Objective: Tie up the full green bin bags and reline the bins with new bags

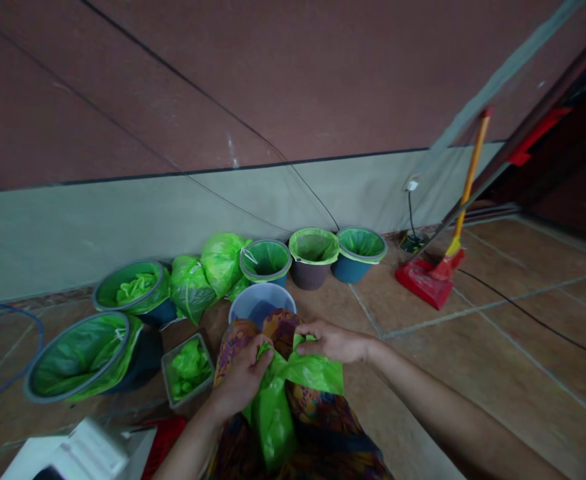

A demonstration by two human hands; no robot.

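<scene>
I grip one green plastic bag (pixel 275 423) with both hands, the fingers of my left hand (pixel 247 372) and right hand (pixel 331 340) each closed on a bunch of it. The bag is in front of me above my patterned clothing (pixel 317 403), stretched between the hands, with one end hanging down past my left hand and another part spread out under my right.

Just beyond my knees a pale bucket (pixel 241 303) stands on the tiled floor (pixel 403 380). To my left is a small tub (pixel 193 394) of crumpled green plastic (pixel 190 365), near two large lined bins, one farther back (pixel 161 315) and one closer (pixel 145 357). Two filled green bags (pixel 223 263) lean by the wall (pixel 273 200), next to three smaller lined bins (pixel 311 275) in a row. Off to my right stand a red dustpan (pixel 423 283) and a broom (pixel 470 173).
</scene>
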